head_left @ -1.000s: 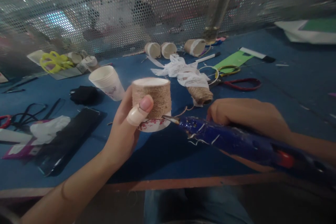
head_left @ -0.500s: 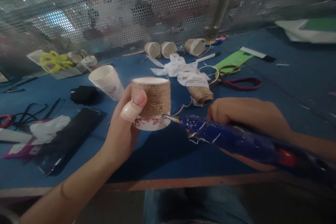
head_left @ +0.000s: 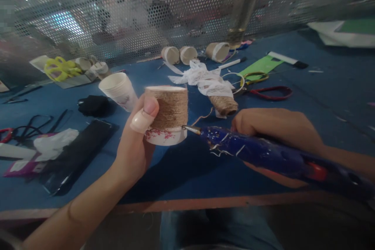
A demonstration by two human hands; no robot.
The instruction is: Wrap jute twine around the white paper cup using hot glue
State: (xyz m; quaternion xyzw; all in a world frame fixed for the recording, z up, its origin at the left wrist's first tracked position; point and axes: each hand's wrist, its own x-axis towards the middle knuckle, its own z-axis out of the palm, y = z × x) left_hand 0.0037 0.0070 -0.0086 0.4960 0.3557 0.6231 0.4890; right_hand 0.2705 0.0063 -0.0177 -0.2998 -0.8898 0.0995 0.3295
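Observation:
My left hand [head_left: 136, 140] is closed round a paper cup [head_left: 166, 136] wound with brown twine [head_left: 171, 107]; its lower band, white with a red print, stays uncovered. A pale wrap covers part of the thumb. In my right hand [head_left: 275, 129] is a blue hot glue gun [head_left: 263, 154] with a red part. The gun's metal nozzle [head_left: 191, 128] points left and meets the cup's right side at the lower edge of the twine. From there a loose strand runs back to the twine roll [head_left: 224, 105], which lies partly wrapped in white plastic [head_left: 202, 78].
Left of the held cup stands a tilted stack of paper cups [head_left: 118, 90]. Scissors [head_left: 271, 92] lie at right beside a green sheet [head_left: 260, 66]. Twine-wrapped cups [head_left: 188, 55] lie at the perforated metal screen [head_left: 125, 27]. A black pouch [head_left: 79, 156] is at left.
My left hand and the cup have shifted slightly left. The nozzle remains at the twine's lower edge, and more of its tip shows. The glue gun has barely moved.

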